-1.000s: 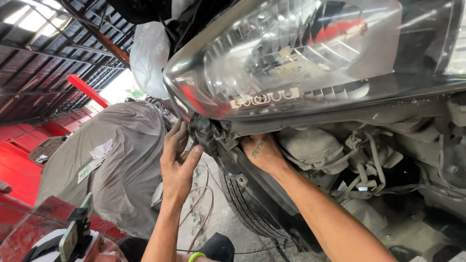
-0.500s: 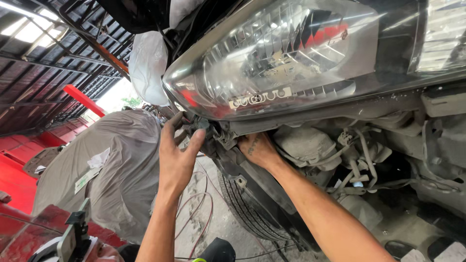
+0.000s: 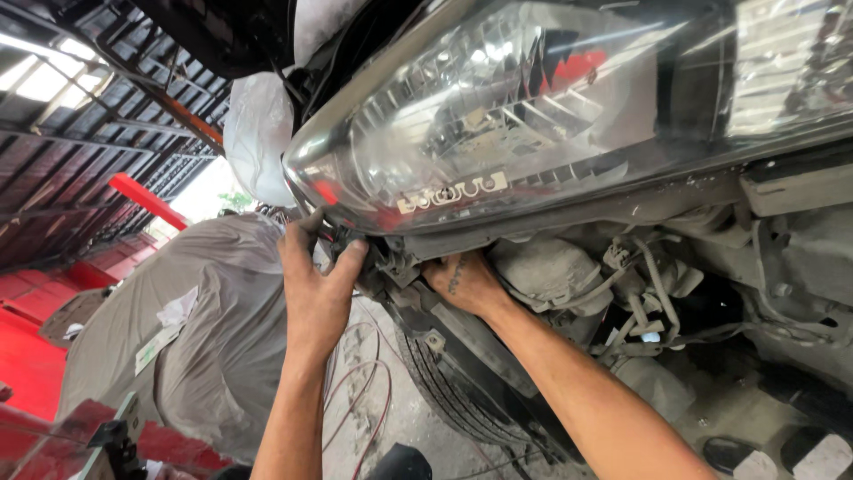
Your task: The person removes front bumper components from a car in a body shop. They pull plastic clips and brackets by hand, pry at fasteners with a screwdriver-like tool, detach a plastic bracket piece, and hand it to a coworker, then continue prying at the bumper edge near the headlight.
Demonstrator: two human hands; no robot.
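Dusty concrete floor [image 3: 404,418] — loose red wires [image 3: 360,404] directly on it.

Bright daylight upper left; sharp, glare on headlight [image 3: 533,116].

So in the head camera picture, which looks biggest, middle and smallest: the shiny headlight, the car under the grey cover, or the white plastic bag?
1. Headlight, though it is nearest the camera
2. Covered car, farther off
3. White bag

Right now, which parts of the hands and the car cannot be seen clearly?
Head view only:
- right hand: fingertips hidden behind the bracket under the headlight.
- left hand: what its fingers touch is in shadow.
- tyre: mostly covered by the right forearm.
- covered car: shape hidden by the grey cloth.
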